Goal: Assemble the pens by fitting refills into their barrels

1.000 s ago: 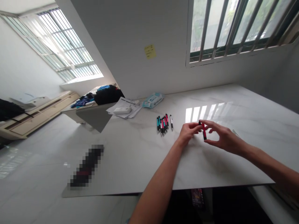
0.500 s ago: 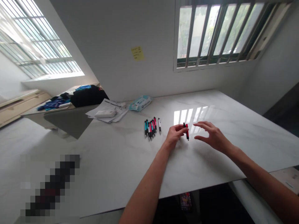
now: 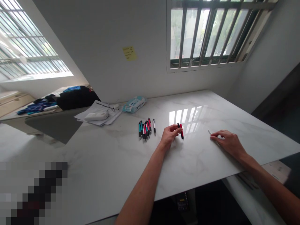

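Observation:
My left hand point(image 3: 170, 135) is closed, pinching a red and black pen point(image 3: 182, 132) between thumb and fingers just above the table. The pen stands nearly upright, and part of it is hidden by the fingertips. Farther right, my right hand point(image 3: 226, 140) rests low over the tabletop with thumb and fingertips together. A short, thin, pale stick point(image 3: 209, 132) pokes out from those fingertips; its kind is too small to tell. Left of my left hand lies a cluster of several teal, red and white pens point(image 3: 144, 130). A single white pen point(image 3: 154, 127) lies beside that cluster.
Papers point(image 3: 100, 115) with a white object on them lie at the table's back left, beside a pack of wipes point(image 3: 134, 104). The white marbled table point(image 3: 112, 175) ends at a front edge near me. A yellow note point(image 3: 129, 53) is stuck on the wall.
My right hand has moved right, away from the pen, and gone from open to pinching the thin pale stick at the table. My left hand still holds the pen. The view has shifted slightly.

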A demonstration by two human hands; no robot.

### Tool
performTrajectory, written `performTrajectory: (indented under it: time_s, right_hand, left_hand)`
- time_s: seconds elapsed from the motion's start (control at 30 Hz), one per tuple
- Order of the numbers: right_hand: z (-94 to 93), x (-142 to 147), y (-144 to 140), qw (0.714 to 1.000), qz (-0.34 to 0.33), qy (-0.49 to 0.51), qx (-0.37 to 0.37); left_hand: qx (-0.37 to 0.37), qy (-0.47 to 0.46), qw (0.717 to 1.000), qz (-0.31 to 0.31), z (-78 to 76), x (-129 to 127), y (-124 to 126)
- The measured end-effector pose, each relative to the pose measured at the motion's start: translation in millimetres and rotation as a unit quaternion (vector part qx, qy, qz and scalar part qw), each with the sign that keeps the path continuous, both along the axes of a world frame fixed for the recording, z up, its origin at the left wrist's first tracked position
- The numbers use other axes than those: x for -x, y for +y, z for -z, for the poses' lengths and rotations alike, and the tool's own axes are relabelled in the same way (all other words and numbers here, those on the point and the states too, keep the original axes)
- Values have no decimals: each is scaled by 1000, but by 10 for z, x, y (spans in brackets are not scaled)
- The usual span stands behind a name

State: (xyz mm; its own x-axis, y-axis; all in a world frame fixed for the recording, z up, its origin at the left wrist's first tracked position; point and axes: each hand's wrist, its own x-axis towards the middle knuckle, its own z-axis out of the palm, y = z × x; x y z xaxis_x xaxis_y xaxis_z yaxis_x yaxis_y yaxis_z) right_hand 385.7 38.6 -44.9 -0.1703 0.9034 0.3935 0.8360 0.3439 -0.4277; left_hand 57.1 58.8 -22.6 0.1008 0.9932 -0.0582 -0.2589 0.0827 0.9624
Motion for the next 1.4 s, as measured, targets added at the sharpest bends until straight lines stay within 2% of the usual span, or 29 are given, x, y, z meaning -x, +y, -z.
performTrajectory:
  time_s: [0.1,0.2,0.33,0.47,0.63,0.8,0.97,1.17,1.3,1.4]
  right_hand:
    - [-77,143,-2,999,-1,52,-16]
    - [-200,322,4,991,-40,123,-25]
    - [-395,610,26,986,-75,144,-46]
    - [-540,885,48,980,-104,170,-24]
    - [-587,1114,56,966,-131,222,19]
    - [-559,1172,39,968,-158,194,34]
    - [-573,1136,42,956,-88,279,5]
    - [-572,1161,67,957,-129,257,42]
    - [-554,1179,75,950,-92,297,14]
    - [-550,1183,86,948,-101,299,35]
  left_hand:
    - [-7,-1,1000,1,4,-4,2]
    - [-17,0,1000,19,3,-11,3]
    - [-32,14,998,48,0,-26,0]
    - [-47,8,996,77,-27,-36,-22]
    - [-67,20,993,98,-93,-27,-64]
    - [-75,25,991,106,-106,-24,-65]
    - [-71,37,991,109,-98,-31,-67]
    - [-77,55,988,126,-121,-25,-80]
    - [-77,53,987,128,-105,-32,-69]
    - [-81,50,987,132,-98,-34,-69]
